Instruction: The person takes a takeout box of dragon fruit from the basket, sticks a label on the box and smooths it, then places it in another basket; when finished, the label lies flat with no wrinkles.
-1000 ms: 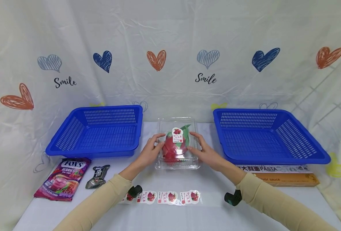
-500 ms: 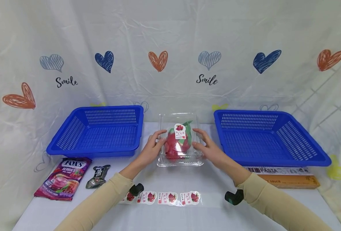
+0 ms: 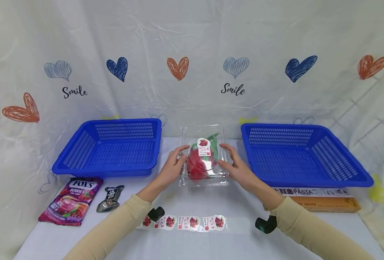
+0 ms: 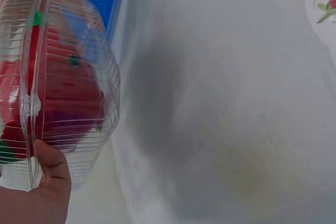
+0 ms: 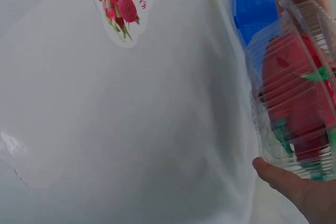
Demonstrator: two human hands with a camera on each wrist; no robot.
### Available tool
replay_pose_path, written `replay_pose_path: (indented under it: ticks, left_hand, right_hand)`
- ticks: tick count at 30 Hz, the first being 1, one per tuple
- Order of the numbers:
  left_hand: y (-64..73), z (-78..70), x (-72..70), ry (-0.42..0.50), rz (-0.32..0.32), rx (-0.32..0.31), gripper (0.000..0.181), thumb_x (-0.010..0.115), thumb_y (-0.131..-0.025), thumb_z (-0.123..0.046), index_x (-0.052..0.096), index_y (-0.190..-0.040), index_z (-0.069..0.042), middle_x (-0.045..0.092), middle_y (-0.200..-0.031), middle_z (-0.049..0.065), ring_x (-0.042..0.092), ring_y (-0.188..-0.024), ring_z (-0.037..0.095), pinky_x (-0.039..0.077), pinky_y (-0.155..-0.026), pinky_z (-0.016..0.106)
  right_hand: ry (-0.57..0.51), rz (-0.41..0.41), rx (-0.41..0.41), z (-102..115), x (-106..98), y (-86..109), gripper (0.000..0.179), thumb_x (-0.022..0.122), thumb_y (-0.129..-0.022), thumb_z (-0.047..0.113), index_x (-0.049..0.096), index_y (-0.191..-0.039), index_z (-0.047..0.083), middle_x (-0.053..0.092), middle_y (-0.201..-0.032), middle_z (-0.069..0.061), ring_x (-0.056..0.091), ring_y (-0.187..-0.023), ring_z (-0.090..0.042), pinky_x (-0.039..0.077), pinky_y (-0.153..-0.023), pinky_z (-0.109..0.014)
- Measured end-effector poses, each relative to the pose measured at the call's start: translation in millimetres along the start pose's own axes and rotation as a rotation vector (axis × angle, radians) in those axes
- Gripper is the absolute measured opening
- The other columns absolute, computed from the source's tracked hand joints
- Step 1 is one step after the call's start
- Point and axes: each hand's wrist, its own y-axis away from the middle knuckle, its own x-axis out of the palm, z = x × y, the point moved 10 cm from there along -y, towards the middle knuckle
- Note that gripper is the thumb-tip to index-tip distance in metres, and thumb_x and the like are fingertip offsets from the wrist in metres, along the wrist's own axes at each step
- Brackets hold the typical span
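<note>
A clear plastic clamshell box (image 3: pixel 186 130) with a red and green dragon fruit (image 3: pixel 196 168) inside is held between both hands. On its lid is a white dragon-fruit sticker (image 3: pixel 204 147). My left hand (image 3: pixel 170 167) grips the box's left side, its thumb (image 4: pixel 51 163) on the rim in the left wrist view. On the opposite side my right hand (image 3: pixel 240 169) grips it, with the thumb (image 5: pixel 278 177) at the box's edge in the right wrist view. Both wrist views show the box above the white tabletop, tilted there.
Blue baskets stand at the back left (image 3: pixel 105 169) and back right (image 3: pixel 309 178). A strip of stickers (image 3: pixel 189 223) lies in front. At left are a purple candy bag (image 3: pixel 72 202) and a small black packet (image 3: pixel 110 198); a pasta box (image 3: pixel 328 204) lies at right.
Both hands have raised the clamshell box from the table and shifted it slightly right. Baskets, sticker strip and packets have stayed in place.
</note>
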Motion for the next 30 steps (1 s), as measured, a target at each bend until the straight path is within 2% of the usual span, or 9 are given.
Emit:
replay_pose_path:
  ticks: [3,5,8,13,16,20,26,30]
  left_hand:
    - [-7.3,15.2,3.8,0.012,0.014,-0.006,0.040,0.043,-0.106,-0.031,0.043,-0.146,-0.026,0.040,-0.122,0.014,0.046,-0.077,0.022,0.044,-0.070,0.032]
    - [-8.1,13.9,5.6,0.019,0.026,-0.007,0.041,0.043,-0.105,-0.033,0.043,-0.146,-0.028,0.039,-0.122,0.013,0.048,-0.076,0.022,0.046,-0.070,0.032]
    - [-9.4,9.5,7.0,0.027,0.034,0.004,0.041,0.043,-0.105,-0.035,0.042,-0.146,-0.030,0.038,-0.121,0.012,0.050,-0.075,0.021,0.048,-0.070,0.033]
    - [-12.0,-1.2,6.4,0.049,0.036,0.029,0.042,0.043,-0.105,-0.037,0.041,-0.147,-0.032,0.039,-0.122,0.011,0.051,-0.078,0.021,0.049,-0.070,0.035]
    - [-13.9,-8.6,6.3,0.066,0.048,0.047,0.042,0.042,-0.105,-0.037,0.041,-0.147,-0.034,0.040,-0.124,0.009,0.052,-0.080,0.021,0.048,-0.070,0.034]
    - [-16.6,-17.1,8.3,0.095,0.081,0.074,0.042,0.042,-0.105,-0.035,0.041,-0.148,-0.036,0.039,-0.126,0.008,0.055,-0.082,0.022,0.048,-0.069,0.031]
    - [-19.0,-27.5,14.8,0.165,0.141,0.120,0.044,0.042,-0.106,-0.031,0.038,-0.149,-0.032,0.041,-0.133,0.009,0.055,-0.085,0.023,0.049,-0.069,0.032]
    - [-17.8,-30.6,16.6,0.183,0.140,0.146,0.043,0.041,-0.106,-0.029,0.040,-0.149,-0.028,0.043,-0.137,0.011,0.056,-0.088,0.030,0.049,-0.071,0.035]
  right_hand:
    - [0.009,-0.027,0.013,2.3,-4.4,1.0,0.056,0.053,-0.101,0.034,0.024,-0.149,0.028,0.002,-0.161,-0.016,0.051,-0.115,-0.049,0.049,-0.086,-0.054]
    - [0.010,-0.043,0.016,5.3,-8.5,2.3,0.053,0.052,-0.102,0.032,0.026,-0.147,0.026,0.002,-0.161,-0.019,0.051,-0.115,-0.048,0.050,-0.085,-0.051]
    - [0.020,-0.074,0.018,10.9,-14.8,3.8,0.051,0.052,-0.102,0.032,0.028,-0.147,0.025,0.004,-0.161,-0.019,0.050,-0.118,-0.046,0.050,-0.084,-0.048]
    - [-0.050,-0.115,0.040,20.8,-22.2,6.3,0.051,0.053,-0.102,0.030,0.029,-0.146,0.025,0.014,-0.159,-0.017,0.052,-0.117,-0.044,0.053,-0.080,-0.043]
    - [-0.105,-0.125,0.047,28.2,-27.6,8.9,0.052,0.052,-0.102,0.029,0.027,-0.148,0.023,0.009,-0.160,-0.015,0.047,-0.124,-0.044,0.054,-0.080,-0.043]
    - [-0.123,-0.131,0.043,38.1,-37.1,14.0,0.052,0.049,-0.104,0.028,0.024,-0.149,0.023,0.005,-0.161,-0.013,0.044,-0.127,-0.044,0.053,-0.083,-0.044]
    - [-0.157,-0.136,0.062,45.8,-52.0,25.3,0.045,0.046,-0.105,0.031,0.027,-0.146,0.032,0.023,-0.154,-0.015,0.045,-0.118,-0.032,0.047,-0.087,-0.042]
    - [-0.191,-0.150,0.065,49.4,-66.7,34.4,0.042,0.045,-0.104,0.035,0.027,-0.143,0.037,0.019,-0.153,-0.015,0.045,-0.117,-0.025,0.048,-0.086,-0.036]
